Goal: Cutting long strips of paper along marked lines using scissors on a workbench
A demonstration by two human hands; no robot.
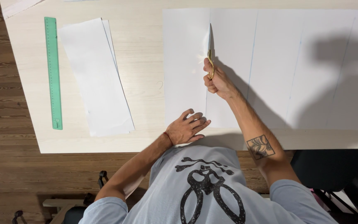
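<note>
- The right hand [217,81], at the centre of the frame, is closed around the gold handles of a pair of scissors [210,52]; the blades point toward the top of the frame, along a faint ruled line.
- The large white sheet [270,62] fills the upper right of the frame and carries several parallel pencil lines. A slit runs from its near edge up to the scissors.
- The left hand [186,128], lower centre, lies flat with fingers spread, pressing the near edge of the sheet just left of the slit.
- To cut well, I would judge: keep the blades on the line, take long strokes, and hold the sheet taut with the flat hand close beside the cut.
- The pale wood tabletop [146,62] also holds cut white strips [96,79], stacked at upper left, and a green ruler [53,72] further left.
- A dark plank floor [5,124] runs along the left edge and below.
</note>
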